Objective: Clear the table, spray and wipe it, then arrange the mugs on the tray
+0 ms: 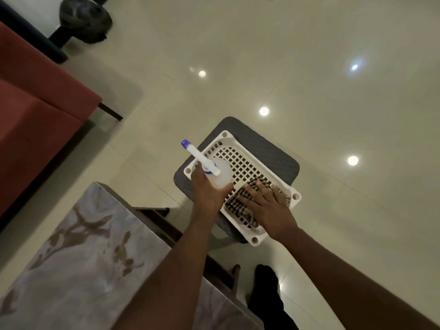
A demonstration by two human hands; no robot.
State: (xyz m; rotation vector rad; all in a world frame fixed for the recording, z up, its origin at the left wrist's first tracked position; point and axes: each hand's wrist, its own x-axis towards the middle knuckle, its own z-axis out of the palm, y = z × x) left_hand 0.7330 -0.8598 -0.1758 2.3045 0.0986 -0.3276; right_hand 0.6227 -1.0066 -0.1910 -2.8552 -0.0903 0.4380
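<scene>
My left hand [206, 189] grips a white spray bottle [222, 173] with a blue-tipped nozzle, holding it over the left end of a white perforated basket [240, 163]. The basket sits on a dark grey stool [269, 148]. My right hand [266, 201] lies flat, fingers spread, on a checked cloth [234, 202] at the basket's near end. The marble-patterned table [78, 258] is at lower left, bare in the part that shows. No mugs or tray are in view.
A red sofa [35, 120] runs along the left side, with a thin black leg. A dark round object [84, 19] stands on the floor at top left. Glossy pale floor tiles surround the stool. My dark trouser leg [266, 289] shows below.
</scene>
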